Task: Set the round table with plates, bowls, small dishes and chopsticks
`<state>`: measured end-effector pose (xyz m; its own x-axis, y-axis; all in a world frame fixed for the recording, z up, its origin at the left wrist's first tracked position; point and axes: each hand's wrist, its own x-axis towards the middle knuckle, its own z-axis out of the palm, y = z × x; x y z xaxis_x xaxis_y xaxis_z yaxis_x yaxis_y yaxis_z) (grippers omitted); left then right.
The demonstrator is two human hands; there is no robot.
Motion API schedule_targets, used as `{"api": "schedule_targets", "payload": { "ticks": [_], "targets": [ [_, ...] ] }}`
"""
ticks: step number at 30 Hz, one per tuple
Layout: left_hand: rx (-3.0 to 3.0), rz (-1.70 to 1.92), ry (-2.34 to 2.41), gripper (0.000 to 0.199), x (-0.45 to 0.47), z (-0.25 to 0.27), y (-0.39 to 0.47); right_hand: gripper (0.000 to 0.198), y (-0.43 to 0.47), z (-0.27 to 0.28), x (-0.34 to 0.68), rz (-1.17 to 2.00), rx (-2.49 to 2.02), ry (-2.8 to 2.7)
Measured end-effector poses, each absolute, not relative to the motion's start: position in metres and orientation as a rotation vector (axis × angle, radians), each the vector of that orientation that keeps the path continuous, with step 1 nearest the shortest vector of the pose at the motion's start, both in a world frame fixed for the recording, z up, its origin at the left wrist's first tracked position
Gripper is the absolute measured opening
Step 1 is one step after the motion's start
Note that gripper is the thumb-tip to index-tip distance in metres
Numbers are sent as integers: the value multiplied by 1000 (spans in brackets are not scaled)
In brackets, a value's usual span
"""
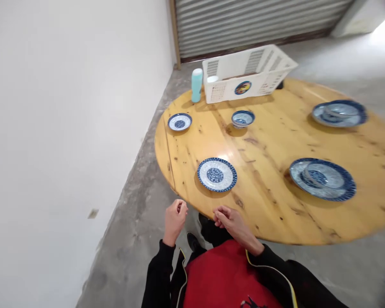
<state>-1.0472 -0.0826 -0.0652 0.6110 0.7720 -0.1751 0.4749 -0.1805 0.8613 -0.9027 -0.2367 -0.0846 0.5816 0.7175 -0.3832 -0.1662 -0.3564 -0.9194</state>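
My left hand (176, 219) is curled into a loose fist just off the table's near edge, with nothing showing in it. My right hand (230, 220) hovers at the same edge, fingers folded in and no object visible between them. Nearest to both is a blue-and-white plate (215, 174) lying flat on the round wooden table (253, 196); neither hand touches it. Further back are a small blue-rimmed saucer (179, 122) and a blue-and-white bowl (243, 118) standing upright.
To the right, a plate (343, 190) bears a bowl (324, 173), and behind it another plate (335, 122) holds a bowl (342, 110). A white plastic basket (226, 92) and a light-blue bottle (196, 86) stand at the back. A white wall (67, 128) rises on the left.
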Motion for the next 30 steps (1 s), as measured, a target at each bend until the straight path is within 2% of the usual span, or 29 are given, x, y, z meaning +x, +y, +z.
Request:
{"api": "schedule_targets", "payload": {
  "ticks": [7, 12, 23, 30],
  "targets": [
    [2037, 266, 741, 23, -937, -56, 10, 28, -201, -76, -812, 658, -1728, -316],
    [2190, 136, 598, 26, -856, -43, 53, 30, -181, -86, -750, 560, -1660, -97],
    [2274, -15, 460, 24, -684, -46, 108, 12, -151, -88, -598, 334, -1746, 99],
    [2419, -50, 336, 27, -582, -53, 124, 13, -119, -93, -522, 196, -1864, 179]
  ]
}}
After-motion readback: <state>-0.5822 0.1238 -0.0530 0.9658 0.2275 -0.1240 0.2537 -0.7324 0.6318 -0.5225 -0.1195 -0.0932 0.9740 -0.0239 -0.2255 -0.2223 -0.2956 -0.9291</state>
